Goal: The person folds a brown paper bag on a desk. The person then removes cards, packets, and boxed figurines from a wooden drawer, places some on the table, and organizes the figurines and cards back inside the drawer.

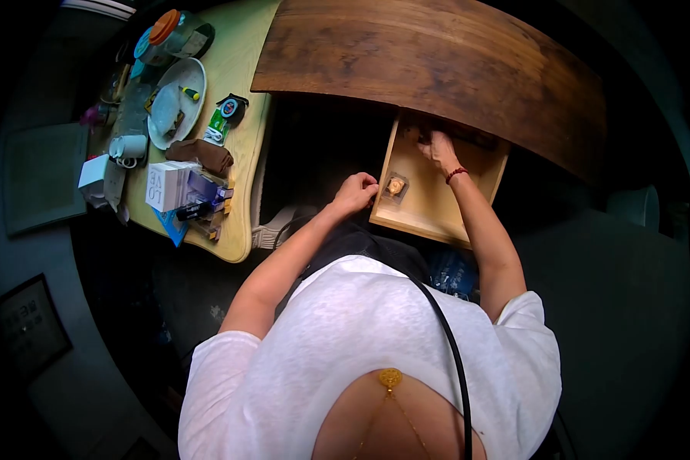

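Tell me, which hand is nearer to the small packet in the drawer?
Left. The left hand is just left of the small packet, beside the edge of the drawer; the right hand is farther off, inside near the back.

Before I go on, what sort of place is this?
Probably a room in a home: a dark brown wooden desktop with a pale wooden drawer pulled out, and beside it a cluttered yellowish wooden table bearing a white cup.
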Demonstrator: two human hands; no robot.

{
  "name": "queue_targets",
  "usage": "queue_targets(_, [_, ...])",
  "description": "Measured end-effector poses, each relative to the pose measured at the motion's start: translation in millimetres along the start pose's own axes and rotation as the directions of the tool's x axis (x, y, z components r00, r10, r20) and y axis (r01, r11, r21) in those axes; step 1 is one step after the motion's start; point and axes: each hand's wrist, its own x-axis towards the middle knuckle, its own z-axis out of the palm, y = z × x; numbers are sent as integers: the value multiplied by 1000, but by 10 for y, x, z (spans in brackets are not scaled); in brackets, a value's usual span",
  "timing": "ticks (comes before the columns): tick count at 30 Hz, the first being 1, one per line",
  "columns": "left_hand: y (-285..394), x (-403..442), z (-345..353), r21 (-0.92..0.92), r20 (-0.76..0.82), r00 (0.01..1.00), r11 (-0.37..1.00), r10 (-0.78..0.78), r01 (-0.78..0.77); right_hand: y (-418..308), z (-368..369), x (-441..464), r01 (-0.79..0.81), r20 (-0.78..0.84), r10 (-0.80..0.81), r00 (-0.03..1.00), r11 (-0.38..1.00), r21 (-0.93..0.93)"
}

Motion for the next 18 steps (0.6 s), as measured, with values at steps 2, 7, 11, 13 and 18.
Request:
queue_targets(2, [12, 18, 24, 13, -1, 1000, 1000, 0, 0, -17, -92, -176, 91, 49, -89, 995, 996, -24])
queue_targets(7, [-26, 64, 53, 59, -26, 999, 998, 27, -25, -183, -159, -484, 307, 164, -287, 944, 945, -113])
queue_targets(11, [-17, 66, 61, 77, -36, 999, 997, 31, -28, -155, 33, -580, 321, 95, -322, 942, 947, 25])
queue_targets(13, [-20, 69, 57, 88, -34, 999, 996, 33, -30, -123, 136, -604, 182, 66, -207, 976, 946, 268])
queue_targets(18, [-28, 71, 63, 104, -43, 998, 994, 47, -43, -164, 359, -774, 189, 112, -226, 968, 945, 268])
